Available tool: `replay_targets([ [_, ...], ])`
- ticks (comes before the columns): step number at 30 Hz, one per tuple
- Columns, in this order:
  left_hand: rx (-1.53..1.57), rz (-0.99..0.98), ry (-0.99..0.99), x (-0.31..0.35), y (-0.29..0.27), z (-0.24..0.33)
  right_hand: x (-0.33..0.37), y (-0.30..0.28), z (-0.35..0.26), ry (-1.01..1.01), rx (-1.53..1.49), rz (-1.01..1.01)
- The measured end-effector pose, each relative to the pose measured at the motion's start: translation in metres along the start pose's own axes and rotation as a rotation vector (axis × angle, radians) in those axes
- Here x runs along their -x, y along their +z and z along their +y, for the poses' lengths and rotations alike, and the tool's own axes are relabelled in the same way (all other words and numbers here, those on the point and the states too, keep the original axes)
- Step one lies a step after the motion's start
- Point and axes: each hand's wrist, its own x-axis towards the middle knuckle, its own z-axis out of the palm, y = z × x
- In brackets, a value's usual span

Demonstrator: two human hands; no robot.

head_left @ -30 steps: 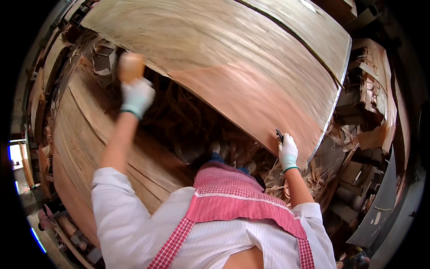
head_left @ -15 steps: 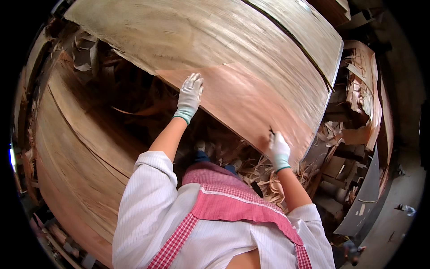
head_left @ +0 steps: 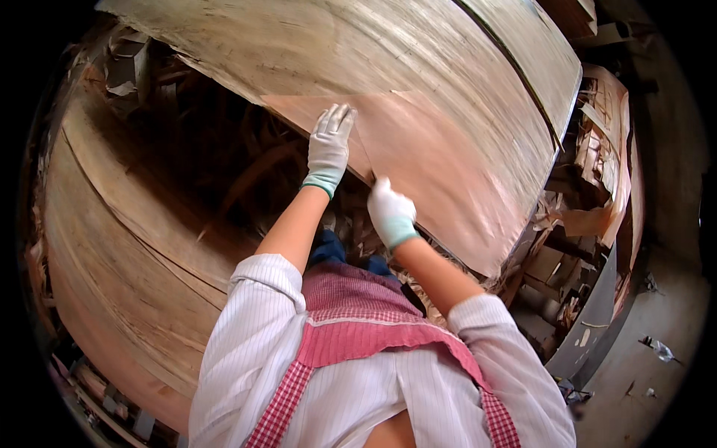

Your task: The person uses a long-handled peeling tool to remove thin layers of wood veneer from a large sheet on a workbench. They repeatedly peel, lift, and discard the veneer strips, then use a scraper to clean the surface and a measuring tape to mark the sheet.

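Note:
A reddish-brown sheet of wood veneer [head_left: 448, 190] lies over the near edge of a large stack of paler veneer sheets [head_left: 343, 45]. My left hand [head_left: 328, 145], in a white glove with a mint cuff, rests flat on the veneer near its left end, fingers stretched out. Just right of it, my gloved right hand [head_left: 391, 213] is closed at the sheet's near edge. From its fist pokes the dark tip of a small knife [head_left: 371, 177]; its handle is hidden. A thin straight line runs in the veneer from the knife tip up to my left fingertips.
Another veneer stack [head_left: 127, 246] stands at the left. Loose veneer scraps [head_left: 224, 142] fill the dark gap between the stacks. More torn veneer [head_left: 597, 142] is piled at the right, beside a grey panel [head_left: 590, 328]. Litter [head_left: 661, 349] lies on the floor at far right.
My right hand has moved left along the sheet's near edge with the knife, close to my left hand. My left hand stays on the veneer, slightly shifted. A thin line now shows between them.

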Motion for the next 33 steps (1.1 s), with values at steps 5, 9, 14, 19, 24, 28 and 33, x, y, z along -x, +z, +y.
replay_targets([
  [5,0.011,-0.015,0.018,-0.006,-0.001,0.007,0.093,0.049,0.086,0.049,0.006,-0.167],
  [9,-0.044,-0.190,-0.013,-0.008,-0.013,0.003,0.084,-0.025,0.100,-0.085,-0.038,0.201],
  [14,0.050,-0.338,-0.061,-0.023,-0.039,0.030,-0.048,-0.071,0.047,-0.201,-0.044,0.182],
  [19,-0.079,-0.397,0.020,-0.028,-0.033,0.036,-0.085,-0.047,0.021,-0.357,-0.006,0.237],
  [24,-0.031,-0.397,-0.095,-0.020,-0.031,0.034,0.001,-0.066,0.196,-0.283,-0.014,0.097],
  [28,-0.019,-0.393,-0.105,-0.014,-0.022,0.026,0.116,-0.074,0.382,0.065,-0.004,0.029],
  [33,-0.080,-0.406,-0.071,-0.024,-0.022,0.036,0.191,-0.022,0.518,0.657,-0.057,0.240],
])
